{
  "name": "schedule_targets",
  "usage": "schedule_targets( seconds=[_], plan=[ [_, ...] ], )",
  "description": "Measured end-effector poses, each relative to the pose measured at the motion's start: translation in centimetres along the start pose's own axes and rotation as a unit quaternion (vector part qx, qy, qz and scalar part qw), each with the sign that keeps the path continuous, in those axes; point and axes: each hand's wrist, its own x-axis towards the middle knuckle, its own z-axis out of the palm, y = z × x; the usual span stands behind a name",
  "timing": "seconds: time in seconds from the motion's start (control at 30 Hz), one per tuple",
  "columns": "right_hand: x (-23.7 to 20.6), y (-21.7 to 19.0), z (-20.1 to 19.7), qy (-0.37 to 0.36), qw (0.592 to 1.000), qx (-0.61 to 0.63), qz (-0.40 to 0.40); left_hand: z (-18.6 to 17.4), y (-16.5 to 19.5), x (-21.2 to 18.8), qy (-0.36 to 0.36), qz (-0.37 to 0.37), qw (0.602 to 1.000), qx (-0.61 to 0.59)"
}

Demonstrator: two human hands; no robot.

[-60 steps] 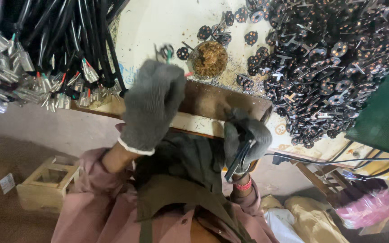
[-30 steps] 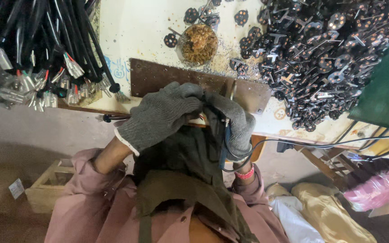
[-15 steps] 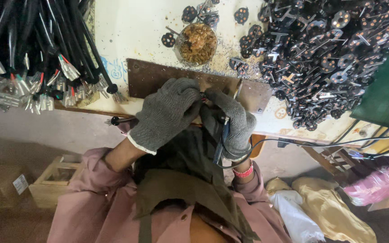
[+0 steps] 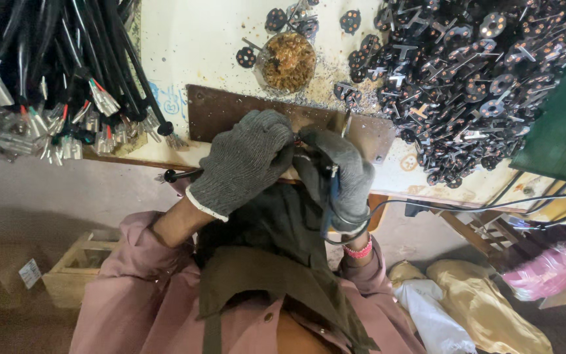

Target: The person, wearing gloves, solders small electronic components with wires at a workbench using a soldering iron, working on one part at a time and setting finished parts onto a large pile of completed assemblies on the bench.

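Closest in, the right hand (image 4: 339, 174), gloved in grey knit, has its fingers wrapped round a blue-handled soldering tool (image 4: 330, 196), cord looping below the wrist. Just beside it, the left hand (image 4: 247, 160) has its fingers curled down on a thin black cable (image 4: 181, 174) at the brown work plate (image 4: 224, 108). That cable looks light and limp, best pinched close to its end; the tool looks rigid, held by its insulated handle. Beyond, the pale tabletop (image 4: 194, 39) is gritty with filings around a small dish of brass wool (image 4: 288, 60). Farther right, a heap of black metal parts (image 4: 473, 72); far left, bundled black cables (image 4: 47, 72).
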Motion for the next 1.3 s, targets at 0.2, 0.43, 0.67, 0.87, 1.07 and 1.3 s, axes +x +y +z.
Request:
schedule_targets(
  seconds=[0.2, 0.43, 0.67, 0.87, 1.07, 1.3],
  plan=[
    [-3.0, 1.3, -1.5, 0.033, 0.999, 0.033, -0.023, -0.1, 0.1, 0.0, -0.002, 0.006, 1.0, 0.013],
    [-4.2, 2.3, -1.0, -0.01, 0.998, 0.004, -0.056, -0.1, 0.0, 0.3, -0.015, 0.0, 1.0, 0.027],
    [-3.3, 2.5, -1.0, -0.029, 0.994, 0.003, -0.103, -0.1, 0.3, 0.1, -0.001, -0.011, 1.0, 0.01],
    [-3.1, 2.6, -1.3, -0.053, 0.995, 0.038, -0.076, 0.1, 0.1, -0.1, 0.01, 0.003, 1.0, 0.003],
    [-3.7, 2.5, -1.4, -0.055, 0.996, 0.032, -0.058, 0.5, -0.2, -0.4, 0.01, 0.012, 1.0, 0.009],
    [-4.0, 2.2, -1.3, -0.042, 0.998, 0.023, -0.05, 0.8, 0.0, -0.6, 0.027, 0.011, 1.0, 0.004]
  ],
)
